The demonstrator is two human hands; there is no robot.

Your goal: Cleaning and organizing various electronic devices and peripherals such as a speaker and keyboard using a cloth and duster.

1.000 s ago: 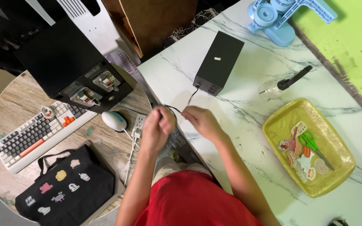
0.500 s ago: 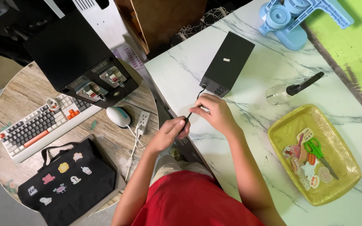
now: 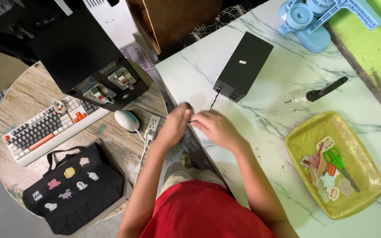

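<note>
My left hand and my right hand are close together at the near-left edge of the white marble table. Both pinch a thin black cable that runs up to the end of a black rectangular box lying on the table. A small dark end of the cable shows above my left fingers. My fingers hide the stretch of cable between the hands.
A yellow tray with green scissors and stickers sits at right. A clear spray bottle and a blue plastic piece lie further back. The round wooden table at left carries a keyboard, mouse, black bag and black device.
My hands were slightly apart along the cable half a second ago; now they have come together at the table edge, a little closer to the black box.
</note>
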